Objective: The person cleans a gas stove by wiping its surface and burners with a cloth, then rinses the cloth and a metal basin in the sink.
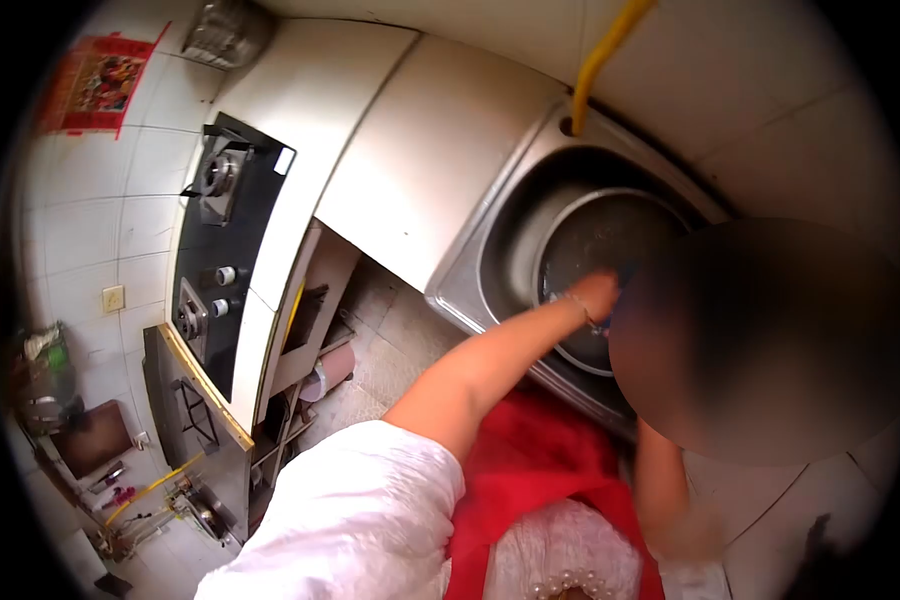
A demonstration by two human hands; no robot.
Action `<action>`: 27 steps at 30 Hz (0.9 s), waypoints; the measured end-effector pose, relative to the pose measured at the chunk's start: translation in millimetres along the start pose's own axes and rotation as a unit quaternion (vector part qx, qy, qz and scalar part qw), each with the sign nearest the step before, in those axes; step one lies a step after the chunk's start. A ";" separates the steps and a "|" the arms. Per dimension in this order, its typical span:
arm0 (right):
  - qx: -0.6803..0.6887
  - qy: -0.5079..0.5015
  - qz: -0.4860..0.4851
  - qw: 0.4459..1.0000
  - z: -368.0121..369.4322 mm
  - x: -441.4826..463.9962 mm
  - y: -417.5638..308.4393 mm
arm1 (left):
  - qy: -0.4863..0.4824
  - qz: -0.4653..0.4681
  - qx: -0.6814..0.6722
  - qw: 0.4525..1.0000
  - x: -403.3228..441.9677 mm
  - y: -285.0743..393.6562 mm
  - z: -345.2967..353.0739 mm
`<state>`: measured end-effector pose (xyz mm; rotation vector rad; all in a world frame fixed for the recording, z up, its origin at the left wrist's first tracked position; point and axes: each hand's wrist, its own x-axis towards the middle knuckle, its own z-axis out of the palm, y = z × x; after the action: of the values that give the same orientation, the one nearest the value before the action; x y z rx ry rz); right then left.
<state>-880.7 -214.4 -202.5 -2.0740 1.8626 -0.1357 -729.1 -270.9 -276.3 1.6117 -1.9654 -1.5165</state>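
My left hand [596, 293] reaches down into the sink, over a round metal basin [595, 240] that sits in the sink bowl. Its fingers look curled in, and a bit of something blue [626, 277] shows beside them. A blurred dark oval covers the far side of that hand, so I cannot make out what it grips. Some water seems to lie in the basin. My right forearm [663, 485] rises toward the same blurred patch, which hides my right hand.
The steel sink rim [457, 300] borders a white countertop [420, 160]. A yellow hose [602, 58] runs into a hole at the sink's corner. To the left lies a black gas hob [240, 215]. Below the counter, a cabinet door [205, 400] hangs open above the tiled floor.
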 end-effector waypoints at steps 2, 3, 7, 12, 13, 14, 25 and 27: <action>0.187 -0.037 -0.009 0.982 28.7 10.6 24.8 | 0.009 0.049 -0.115 0.992 -22.8 65.8 -21.8; 0.358 -0.093 -0.009 0.929 35.2 18.9 27.7 | 0.042 0.112 -0.159 0.980 -37.1 87.6 -33.5; 0.449 -0.133 0.152 0.870 -60.7 32.8 4.1 | 0.102 0.125 -0.223 0.961 -69.1 115.6 -105.5; 0.503 -0.062 0.074 0.859 -158.8 21.8 -55.0 | 0.118 0.202 0.011 0.972 -87.0 117.0 -131.3; 0.539 -0.043 0.074 0.838 -174.0 21.6 -71.0 | 0.151 0.280 0.012 0.948 -86.5 120.7 -126.9; 0.604 -0.064 0.057 0.792 -176.2 26.5 -61.7 | 0.071 0.243 -0.102 0.962 -95.5 138.3 -133.6; 0.070 0.076 -0.223 0.969 -247.4 13.1 -111.6 | -0.258 0.066 -0.537 0.800 -97.3 182.9 -197.2; -0.086 0.173 -0.256 0.947 -255.0 9.6 -117.9 | -0.366 0.086 -0.461 0.804 -94.7 192.3 -212.9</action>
<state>-844.4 -263.9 71.8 -2.7678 1.4972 -0.5107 -668.4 -337.8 12.0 0.4396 -1.0969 -2.6387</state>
